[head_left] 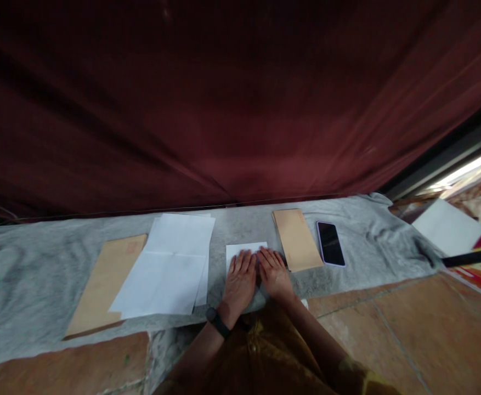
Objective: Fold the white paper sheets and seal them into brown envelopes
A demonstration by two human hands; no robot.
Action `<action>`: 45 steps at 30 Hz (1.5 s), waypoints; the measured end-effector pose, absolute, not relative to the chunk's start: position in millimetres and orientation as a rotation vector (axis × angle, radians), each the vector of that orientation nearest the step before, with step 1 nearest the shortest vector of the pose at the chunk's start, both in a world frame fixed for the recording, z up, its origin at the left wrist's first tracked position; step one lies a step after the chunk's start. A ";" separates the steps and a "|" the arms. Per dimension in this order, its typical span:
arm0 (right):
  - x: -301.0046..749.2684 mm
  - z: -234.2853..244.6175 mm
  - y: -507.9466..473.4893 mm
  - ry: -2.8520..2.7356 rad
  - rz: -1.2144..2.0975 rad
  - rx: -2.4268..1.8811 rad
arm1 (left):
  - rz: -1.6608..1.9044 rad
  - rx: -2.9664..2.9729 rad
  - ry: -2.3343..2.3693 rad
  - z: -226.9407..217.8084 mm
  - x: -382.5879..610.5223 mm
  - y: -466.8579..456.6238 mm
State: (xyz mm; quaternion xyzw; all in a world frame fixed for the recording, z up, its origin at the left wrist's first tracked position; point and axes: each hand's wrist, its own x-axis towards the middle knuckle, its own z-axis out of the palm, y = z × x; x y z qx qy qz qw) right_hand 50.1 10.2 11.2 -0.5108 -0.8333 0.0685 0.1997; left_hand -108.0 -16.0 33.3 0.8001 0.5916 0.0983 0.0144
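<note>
A small white sheet of paper (246, 247), apparently folded, lies on the grey cloth in front of me. My left hand (240, 277) rests flat on it with the fingers stretched out, a dark watch (218, 322) on its wrist. Beside it, my right hand (275, 272) presses on the paper's right part, its fingers also extended. Both palms cover the paper's near part. Just right of my right hand is a small stack of brown envelopes (300, 241). Larger white sheets (164, 269) with a crease across them lie to the left.
Under the white sheets, a large brown envelope (100, 285) sticks out. A phone (330, 244) lies right of the small envelopes. Grey cloth (372, 236) covers the low surface, with a dark red curtain (240, 109) behind. Tiled floor (429, 329) shows in front.
</note>
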 end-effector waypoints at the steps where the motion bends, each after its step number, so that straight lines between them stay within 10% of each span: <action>1: 49.9 11.6 9.6 -2.325 0.190 -1.439 | 0.301 2.499 1.818 32.6 -106.4 -13.2; 45: 31.4 44.1 65.2 -2.215 0.255 -1.756 | 0.696 2.265 2.052 19.2 -146.7 -47.0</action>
